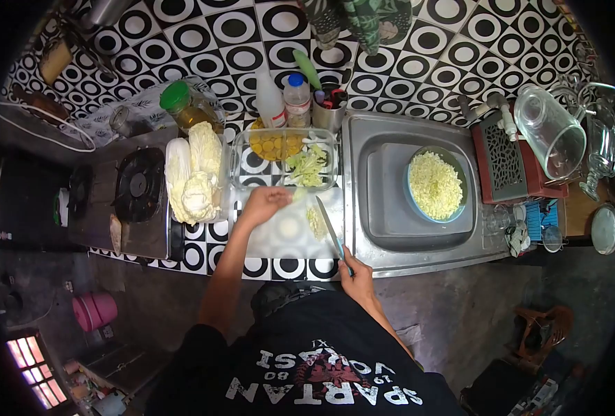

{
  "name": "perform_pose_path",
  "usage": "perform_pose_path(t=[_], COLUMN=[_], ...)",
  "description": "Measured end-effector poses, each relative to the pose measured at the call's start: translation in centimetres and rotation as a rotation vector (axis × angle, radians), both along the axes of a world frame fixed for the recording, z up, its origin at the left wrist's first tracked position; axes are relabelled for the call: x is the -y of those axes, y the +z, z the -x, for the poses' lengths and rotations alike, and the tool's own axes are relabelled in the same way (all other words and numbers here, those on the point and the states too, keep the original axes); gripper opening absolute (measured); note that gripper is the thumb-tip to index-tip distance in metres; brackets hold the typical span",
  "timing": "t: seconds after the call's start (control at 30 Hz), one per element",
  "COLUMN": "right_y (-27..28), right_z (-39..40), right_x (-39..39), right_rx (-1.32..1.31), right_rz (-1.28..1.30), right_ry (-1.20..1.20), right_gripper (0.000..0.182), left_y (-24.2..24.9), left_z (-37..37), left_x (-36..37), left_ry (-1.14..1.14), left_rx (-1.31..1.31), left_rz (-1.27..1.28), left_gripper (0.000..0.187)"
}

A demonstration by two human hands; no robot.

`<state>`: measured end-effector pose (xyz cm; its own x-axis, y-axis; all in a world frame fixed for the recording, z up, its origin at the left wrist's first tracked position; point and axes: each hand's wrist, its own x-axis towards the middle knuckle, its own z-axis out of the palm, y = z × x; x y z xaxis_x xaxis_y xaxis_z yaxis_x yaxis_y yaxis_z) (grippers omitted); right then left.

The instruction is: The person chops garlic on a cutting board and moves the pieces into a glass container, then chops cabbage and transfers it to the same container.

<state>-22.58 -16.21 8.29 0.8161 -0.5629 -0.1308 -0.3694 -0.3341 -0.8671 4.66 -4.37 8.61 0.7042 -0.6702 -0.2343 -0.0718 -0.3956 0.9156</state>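
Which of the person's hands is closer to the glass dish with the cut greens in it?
The left hand. It rests just below the glass dish. The right hand holds a knife lower down, near the counter's edge.

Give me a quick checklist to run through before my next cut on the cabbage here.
1. Knife gripped in right hand: ok.
2. Left hand away from the blade: ok, it rests at the board's far edge.
3. Cutting board flat on the counter: ok.
4. Cabbage piece beside the blade: ok.
5. Glass dish within reach behind the board: ok.
6. Blade sharpness: cannot tell.
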Motion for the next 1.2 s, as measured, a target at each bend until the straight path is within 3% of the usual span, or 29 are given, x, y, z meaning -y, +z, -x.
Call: perform_pose_path(t=[0.17,0.3,0.37,0.5,0.7,0.87,0.97,1.2], right_y=[-0.2,0.0,-0.3,-1.5,-3.2,-4.1,-5.4,-4.3], right_z=[-0.2,-0.6,-0.9,-1.5,-1.8,-2.0,-3.4,-2.5], right_x=[-1.5,-2.9,-3.4,-4.2,-5.1,-5.5,-5.7,-5.6], right_rx=[-0.022,-0.047,-0.073,-0.104,-0.075,-0.224,-0.089,-0.155], right_rz=[-0.007,-0.005,0.0,0.029,0.167,0.253,0.298,0.252], right_ry=[0.072,0.13,0.155,0.204,0.3,0.343,0.304,0.321], right_gripper=[0.04,0.04,0.039,0.04,0.05,0.063,0.063,0.06], left_y=[-4.7,-5.3,-5.1,-5.2,-7.2,-7.6,-7.6,-7.8], left_z=[2.4,3.2,3.7,4.3,5.3,5.3,5.2,5.2], left_x=[-4.6,-6.5,-6.5,-6.0,-4.5,-4.5,-4.7,-5.3], left_ry=[-0.045,-0.048,0.081,0.032,0.058,0.101,0.067,0.078], left_rx=[-0.128,0.129,0.488,0.584,0.525,0.509,0.511,0.554], left_rz=[-0.045,-0.217,-0.203,-0.172,-0.179,-0.164,-0.162,-0.064], left_gripper=[0.019,0.025,0.027,0.025,0.011,0.008,0.009,0.013])
